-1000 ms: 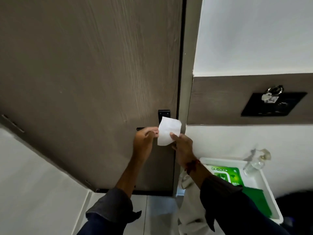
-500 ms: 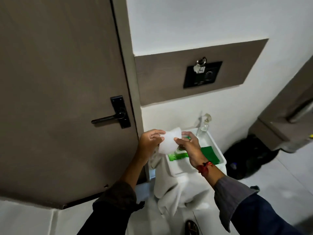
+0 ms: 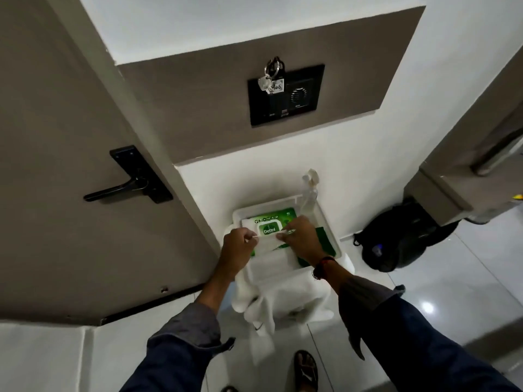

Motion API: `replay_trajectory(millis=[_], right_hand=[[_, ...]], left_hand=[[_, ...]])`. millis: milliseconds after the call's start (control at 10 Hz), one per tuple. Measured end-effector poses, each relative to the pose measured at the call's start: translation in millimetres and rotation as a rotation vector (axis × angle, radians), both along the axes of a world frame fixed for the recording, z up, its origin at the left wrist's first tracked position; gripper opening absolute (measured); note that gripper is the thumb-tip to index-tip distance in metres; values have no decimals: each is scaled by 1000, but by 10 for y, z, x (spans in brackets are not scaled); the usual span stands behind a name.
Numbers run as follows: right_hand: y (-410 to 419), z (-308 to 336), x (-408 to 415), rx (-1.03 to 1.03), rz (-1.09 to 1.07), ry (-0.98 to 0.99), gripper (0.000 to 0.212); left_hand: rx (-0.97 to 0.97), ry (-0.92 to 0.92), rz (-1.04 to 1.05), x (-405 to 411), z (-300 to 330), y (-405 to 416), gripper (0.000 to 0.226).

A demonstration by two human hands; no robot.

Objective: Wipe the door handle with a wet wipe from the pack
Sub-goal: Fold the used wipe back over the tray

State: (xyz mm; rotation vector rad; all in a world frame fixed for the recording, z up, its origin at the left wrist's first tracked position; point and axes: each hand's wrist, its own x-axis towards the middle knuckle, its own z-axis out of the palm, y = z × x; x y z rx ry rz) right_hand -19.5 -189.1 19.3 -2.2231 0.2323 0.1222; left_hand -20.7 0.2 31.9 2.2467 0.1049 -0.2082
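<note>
Both hands have dropped from door height to the white tray low in the frame, the wet wipe now stretched flat between them over the pack.

Left hand (image 3: 237, 247) and right hand (image 3: 300, 239) each pinch one end of the wet wipe (image 3: 268, 241), fingers closed on it; its lower edge blurs into the white cloth (image 3: 271, 304) draped under the tray (image 3: 325, 219), so its outline is hard to trace; the green pack (image 3: 271, 220) lies in the tray, its near half hidden by the wipe and the hands; a clear spray bottle (image 3: 308, 190) stands at the tray's far right corner; the door handle (image 3: 113, 190) sits at middle left, well apart from the hands, with bare door around it; a black bag (image 3: 396, 244) lies on the floor right of the tray; since the earlier frame the view has tilted down and the handle appears further left.
</note>
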Motion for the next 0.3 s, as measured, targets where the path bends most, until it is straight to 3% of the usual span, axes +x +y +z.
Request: replay_trajectory(millis=[200,300], right_hand=[[39,-331,33,-313,205,294,37],[95,-441,23,-522,273,276,47]], left_hand=[[453,191,-164,-71,-244,-188,19],[657,142,-254,-74,-267,-281,28]])
